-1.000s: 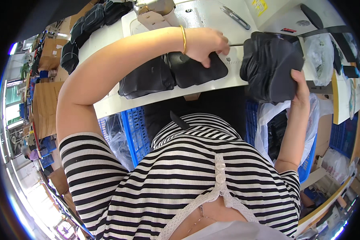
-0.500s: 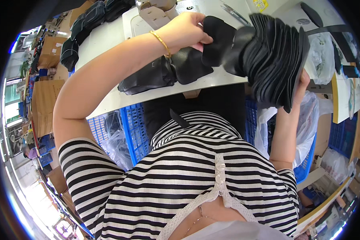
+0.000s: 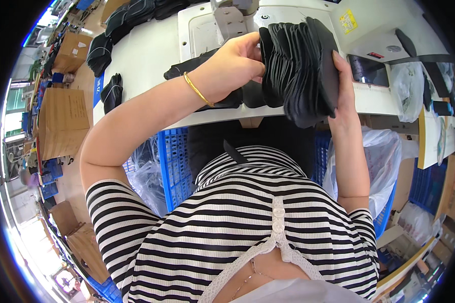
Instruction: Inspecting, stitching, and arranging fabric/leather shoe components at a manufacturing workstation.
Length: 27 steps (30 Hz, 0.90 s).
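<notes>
A thick stack of black, leather-like cut pieces (image 3: 301, 76) stands on edge between my two hands, above the front of the white table. My left hand (image 3: 240, 60) is closed on the stack's left side, its fingertips partly hidden behind the first piece. From the right, my right hand (image 3: 344, 83) wraps the outer piece, thumb along its face and the other fingers out of sight. More black pieces (image 3: 232, 100) lie on the table beneath my left wrist, largely covered by my hand and forearm.
A sewing machine (image 3: 232, 22) rises behind my left hand. Tied black bundles (image 3: 100, 53) line the table's left side, with a smaller one (image 3: 112, 93) nearer me. A dark phone-like screen (image 3: 369, 69) lies right of the stack. Blue crates (image 3: 177, 161) stand below the front edge.
The stack has swung left and closed up from a loose fan into a tighter block. My right hand moved left with it. The whole view has shifted slightly.
</notes>
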Tool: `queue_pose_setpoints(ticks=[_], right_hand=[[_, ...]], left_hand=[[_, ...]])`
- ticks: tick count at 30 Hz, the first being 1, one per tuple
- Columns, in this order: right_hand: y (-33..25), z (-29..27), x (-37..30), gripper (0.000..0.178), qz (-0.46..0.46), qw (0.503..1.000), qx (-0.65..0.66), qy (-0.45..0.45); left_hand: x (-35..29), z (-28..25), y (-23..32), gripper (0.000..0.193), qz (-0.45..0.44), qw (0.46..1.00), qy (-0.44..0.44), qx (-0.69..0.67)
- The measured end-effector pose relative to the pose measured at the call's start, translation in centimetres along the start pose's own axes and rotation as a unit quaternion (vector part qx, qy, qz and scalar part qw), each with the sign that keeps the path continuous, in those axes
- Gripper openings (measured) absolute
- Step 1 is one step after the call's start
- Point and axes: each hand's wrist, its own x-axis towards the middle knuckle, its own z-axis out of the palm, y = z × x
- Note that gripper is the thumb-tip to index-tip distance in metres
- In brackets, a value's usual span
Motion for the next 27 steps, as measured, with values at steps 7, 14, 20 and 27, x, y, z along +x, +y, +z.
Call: queue_pose_setpoints(ticks=[7, 14, 20, 27], right_hand=[[-0.3, 2.4, 1.8, 0.04, 0.101, 0.992, -0.081, -0.005], [3.6, 3.6, 5.4, 0.093, 0.005, 0.86, -0.51, -0.014], [3.6, 3.4, 6.7, 0.092, -0.032, 0.832, -0.553, 0.026], [3.3, 3.9, 3.6, 0.077, -0.249, 0.735, -0.622, 0.103]], left_hand=[[-4.4, -3.9, 1.8, 0.047, 0.044, 0.984, 0.077, 0.152], [-9.2, -7.7, -5.7, 0.053, 0.138, 0.834, 0.233, 0.481], [-8.9, -6.5, -6.4, 0.055, 0.116, 0.849, 0.277, 0.434], [-8.5, -7.5, -4.9, 0.05, 0.214, 0.749, 0.324, 0.536]])
